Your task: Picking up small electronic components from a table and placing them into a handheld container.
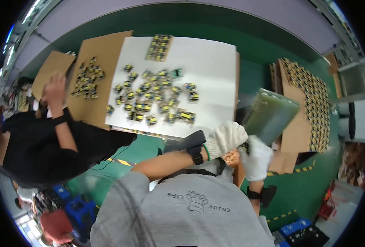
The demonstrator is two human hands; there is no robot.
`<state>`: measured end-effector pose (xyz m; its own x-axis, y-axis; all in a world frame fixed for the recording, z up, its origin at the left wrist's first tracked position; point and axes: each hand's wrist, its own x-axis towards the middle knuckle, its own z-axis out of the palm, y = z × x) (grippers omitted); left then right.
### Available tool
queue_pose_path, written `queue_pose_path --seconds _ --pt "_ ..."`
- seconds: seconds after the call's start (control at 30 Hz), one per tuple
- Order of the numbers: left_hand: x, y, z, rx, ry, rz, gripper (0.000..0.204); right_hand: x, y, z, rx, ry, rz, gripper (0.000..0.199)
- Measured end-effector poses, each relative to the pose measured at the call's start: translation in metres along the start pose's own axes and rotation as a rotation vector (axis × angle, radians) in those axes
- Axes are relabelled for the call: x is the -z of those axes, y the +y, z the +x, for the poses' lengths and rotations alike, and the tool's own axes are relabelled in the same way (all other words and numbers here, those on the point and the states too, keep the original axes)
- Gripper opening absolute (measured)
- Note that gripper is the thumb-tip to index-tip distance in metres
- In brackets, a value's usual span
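My left hand (227,137), in a white knit glove, is just off the front right corner of the white board, fingers curled. My right hand (257,158), also gloved in white, is close beside it and smeared by motion. Between the two hands shows a bit of a small dark piece (245,145), mostly hidden by the gloves. Just below them is a copper-coloured bundle (232,158). Beyond my right hand stands a translucent green block-shaped thing (271,115). Many small circuit boards with yellow-topped parts (148,95) lie scattered on the white board (211,78).
An unseparated panel of boards (159,47) lies at the back. Cardboard (102,45) on the left holds more small boards (88,78); a co-worker's hand (55,88) is beside it. At right, a cardboard stack (295,123) bears rows of boards (316,101).
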<state>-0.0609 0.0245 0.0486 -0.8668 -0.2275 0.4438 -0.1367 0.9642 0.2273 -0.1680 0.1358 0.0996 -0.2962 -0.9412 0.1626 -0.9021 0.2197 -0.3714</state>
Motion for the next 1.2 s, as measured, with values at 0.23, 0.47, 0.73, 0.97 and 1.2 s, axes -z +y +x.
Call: queue_pose_path --seconds 0.23,0.47,0.73,0.97,1.2 --pt "0.018 -0.003 0.005 0.386 0.009 0.054 0.072 -0.088 0.062 -0.045 -0.581 0.492 0.479 0.028" --pt "0.006 -0.013 -0.014 0.482 0.244 -0.049 0.083 -0.113 0.108 -0.029 -0.642 0.764 0.544 0.027" --pt "0.003 -0.015 -0.014 0.538 0.188 -0.032 0.081 -0.105 0.100 -0.022 -0.551 0.822 0.314 0.025" --pt "0.001 -0.018 -0.014 0.561 0.171 -0.033 0.080 -0.072 0.086 0.002 -0.626 0.888 0.346 0.025" --pt "0.006 -0.021 -0.015 0.572 0.164 -0.043 0.080 -0.093 0.091 -0.010 -0.504 0.782 0.409 0.019"
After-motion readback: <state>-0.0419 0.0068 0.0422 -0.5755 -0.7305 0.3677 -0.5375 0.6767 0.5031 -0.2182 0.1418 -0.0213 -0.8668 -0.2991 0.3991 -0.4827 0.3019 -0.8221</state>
